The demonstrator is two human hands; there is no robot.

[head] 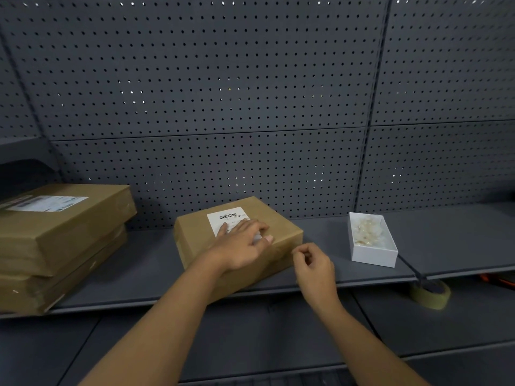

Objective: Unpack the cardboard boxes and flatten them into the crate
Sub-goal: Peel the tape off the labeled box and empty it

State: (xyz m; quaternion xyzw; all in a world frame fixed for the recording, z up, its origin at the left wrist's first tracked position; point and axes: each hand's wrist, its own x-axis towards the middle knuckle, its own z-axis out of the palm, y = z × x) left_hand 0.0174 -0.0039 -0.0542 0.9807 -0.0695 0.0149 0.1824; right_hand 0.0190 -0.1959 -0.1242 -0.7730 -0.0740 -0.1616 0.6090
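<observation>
Left hand (pixel 245 243) flat, fingers straight, on brown taped cardboard box (pixel 195 235) over white barcode label (pixel 227 218), text unreadable; right hand (pixel 313 264) curled beside it, whether pinching anything unclear.

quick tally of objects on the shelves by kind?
Brown cardboard boxes: 3, namely the taped box under the left hand and two stacked boxes
White open box: 1
Tape roll: 1
Total: 5

Grey shelf (pixel 156 257) carrying stacked cardboard boxes (pixel 61 240) left, a taped cardboard box (pixel 195 235) centre, a white open box (pixel 373 254) right.
</observation>
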